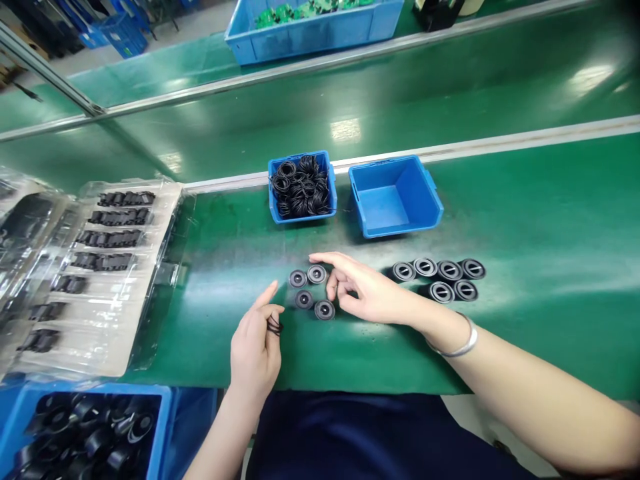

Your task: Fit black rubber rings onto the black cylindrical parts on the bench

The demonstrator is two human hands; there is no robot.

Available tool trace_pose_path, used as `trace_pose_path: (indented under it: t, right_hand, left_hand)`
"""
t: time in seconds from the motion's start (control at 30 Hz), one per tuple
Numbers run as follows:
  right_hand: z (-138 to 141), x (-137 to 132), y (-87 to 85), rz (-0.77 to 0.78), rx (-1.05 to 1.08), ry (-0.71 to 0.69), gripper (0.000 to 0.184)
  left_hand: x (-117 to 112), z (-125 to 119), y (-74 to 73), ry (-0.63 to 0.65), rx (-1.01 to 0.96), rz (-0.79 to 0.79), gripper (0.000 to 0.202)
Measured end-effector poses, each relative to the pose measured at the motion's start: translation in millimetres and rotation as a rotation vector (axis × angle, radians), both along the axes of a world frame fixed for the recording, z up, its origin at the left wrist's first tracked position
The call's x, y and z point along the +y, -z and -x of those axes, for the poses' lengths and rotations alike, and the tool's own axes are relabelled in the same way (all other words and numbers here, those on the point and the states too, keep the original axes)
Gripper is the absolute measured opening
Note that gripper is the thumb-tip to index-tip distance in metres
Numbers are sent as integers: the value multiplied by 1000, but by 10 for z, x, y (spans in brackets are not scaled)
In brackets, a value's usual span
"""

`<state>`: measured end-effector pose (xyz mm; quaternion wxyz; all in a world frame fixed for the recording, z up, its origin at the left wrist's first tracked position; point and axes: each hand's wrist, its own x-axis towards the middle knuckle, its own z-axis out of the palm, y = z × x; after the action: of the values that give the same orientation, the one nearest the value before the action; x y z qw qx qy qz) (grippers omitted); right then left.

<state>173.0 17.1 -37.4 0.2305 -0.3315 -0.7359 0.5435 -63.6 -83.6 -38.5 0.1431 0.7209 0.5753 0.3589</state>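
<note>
Left hand (254,357) pinches black O-rings (273,326) (right hand (367,290) open beside black discs (317,274)).

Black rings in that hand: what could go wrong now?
The thin black rings pinched in the left hand might slip and fall onto the green bench. The right hand is very close to the four round black parts, so it could nudge them out of place.
</note>
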Motion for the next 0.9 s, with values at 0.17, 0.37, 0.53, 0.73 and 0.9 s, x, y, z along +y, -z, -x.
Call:
trace_pose_path:
  t: [0.17, 0.37, 0.53, 0.73, 0.9]
  right_hand:
    - [-118, -59, -192, -32, -151, -204, 104]
    - [44, -94, -89, -203, -242, -41, 97]
    - [119, -53, -6, -301, -251, -26, 87]
    - [184, -106, -1, -327, -226, -26, 80]
    - [227, -124, 8, -346, -217, -39, 80]
  left_hand:
    - [91, -32, 26, 61, -272, 171, 25]
    - [225, -50, -4, 75, -391, 306, 20]
    - [240, -41, -27, 89, -367, 343, 22]
    - [159, -24, -9, 40, -417, 330, 20]
    - [21, -42, 44, -16, -568, 285, 21]
